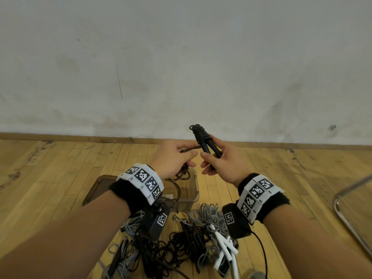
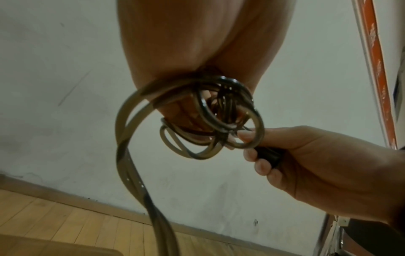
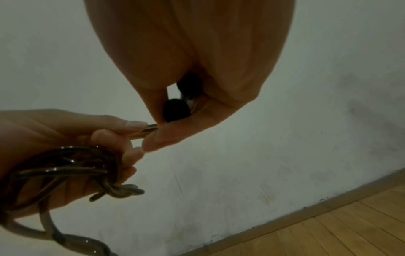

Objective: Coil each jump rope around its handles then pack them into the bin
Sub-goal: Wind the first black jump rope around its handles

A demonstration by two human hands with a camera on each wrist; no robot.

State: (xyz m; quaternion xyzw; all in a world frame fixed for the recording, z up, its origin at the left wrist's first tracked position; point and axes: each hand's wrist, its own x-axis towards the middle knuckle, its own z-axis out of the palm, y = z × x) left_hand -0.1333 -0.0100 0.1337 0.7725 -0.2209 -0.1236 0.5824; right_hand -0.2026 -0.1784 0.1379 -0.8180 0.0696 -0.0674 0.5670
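Observation:
My right hand (image 1: 218, 158) grips the two black handles (image 1: 209, 149) of a jump rope, held together and pointing up and away, with several turns of dark cord (image 1: 199, 132) wound round their top. My left hand (image 1: 177, 158) holds the loose dark cord (image 2: 197, 121) bunched in loops, thumb and forefinger pinching a strand close to the handles. The rest of that cord (image 1: 177, 190) hangs down into the clear plastic bin (image 1: 192, 195) on the floor below my hands. In the right wrist view the handle ends (image 3: 177, 110) show between my fingers.
A tangle of black and grey ropes (image 1: 181, 244) with white handles (image 1: 223, 246) lies on the wooden floor close in front of me. The bin's brown lid (image 1: 96, 188) lies left of the bin. A metal chair frame (image 1: 352, 214) stands at right; a white wall (image 1: 181, 67) lies ahead.

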